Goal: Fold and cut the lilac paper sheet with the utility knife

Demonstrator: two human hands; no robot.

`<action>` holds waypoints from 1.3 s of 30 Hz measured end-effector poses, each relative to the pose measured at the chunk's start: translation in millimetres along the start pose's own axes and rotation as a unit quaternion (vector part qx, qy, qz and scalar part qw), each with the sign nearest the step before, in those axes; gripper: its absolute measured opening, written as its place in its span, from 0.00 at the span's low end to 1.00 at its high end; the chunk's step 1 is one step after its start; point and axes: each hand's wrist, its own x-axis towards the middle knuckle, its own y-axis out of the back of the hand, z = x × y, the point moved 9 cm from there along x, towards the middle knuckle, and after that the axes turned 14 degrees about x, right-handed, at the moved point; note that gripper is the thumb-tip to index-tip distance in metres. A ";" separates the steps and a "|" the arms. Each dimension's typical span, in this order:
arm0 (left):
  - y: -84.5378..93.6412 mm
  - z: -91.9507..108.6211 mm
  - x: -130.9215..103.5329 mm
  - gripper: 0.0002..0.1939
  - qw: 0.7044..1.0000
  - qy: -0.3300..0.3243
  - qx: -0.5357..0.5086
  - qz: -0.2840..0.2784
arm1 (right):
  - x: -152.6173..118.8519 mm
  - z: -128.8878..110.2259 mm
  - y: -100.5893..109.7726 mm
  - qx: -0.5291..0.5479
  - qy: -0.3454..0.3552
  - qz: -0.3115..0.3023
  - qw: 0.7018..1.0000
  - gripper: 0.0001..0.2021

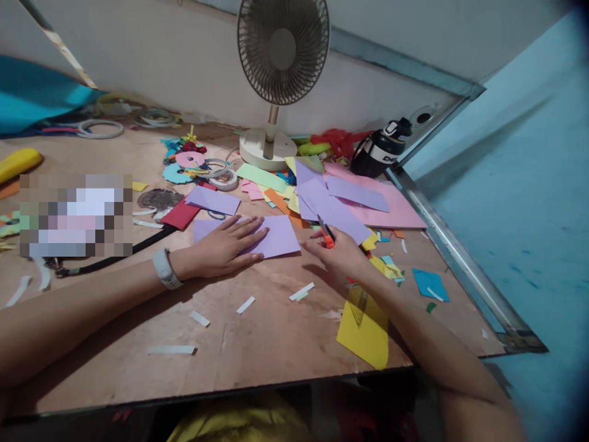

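Observation:
My left hand [230,247] lies flat with fingers spread on a sheet of purple paper [281,236], pressing it to the table. My right hand [338,250] is at the sheet's right corner, its fingers curled around an orange cutter knife [327,236] whose dark tip points up and away. Its thumb and index finger are close to the paper's edge; whether they touch it I cannot tell. Beyond it lie larger purple sheets [338,218], overlapping pink paper [400,205]. A smaller purple piece [212,200] rests on red paper [180,213] past my left hand.
A fan [269,150] stands at the back, a black bottle [381,147] to its right. Tape rolls [224,178] and coloured scraps lie before the fan. Yellow paper [364,328] is near the front edge. White strips [172,350] are scattered about. A blurred patch covers something at left.

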 end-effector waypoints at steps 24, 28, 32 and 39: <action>2.5 -0.7 -0.8 0.38 1.000 0.016 -0.003 0.024 | 7.6 -38.7 -46.4 -0.081 0.187 -0.043 0.978 0.11; 4.0 -3.8 -0.7 0.42 0.999 0.032 -0.024 0.035 | 6.2 -37.6 -53.4 -0.130 0.189 -0.063 0.971 0.11; 8.5 -7.1 -1.8 0.44 0.995 0.037 -0.062 0.073 | 3.7 -44.8 -58.6 -0.169 0.203 -0.071 0.962 0.10; 23.6 -6.7 -7.7 0.41 0.981 0.008 -0.128 0.148 | 5.1 -46.3 -61.2 -0.118 0.240 -0.070 0.961 0.16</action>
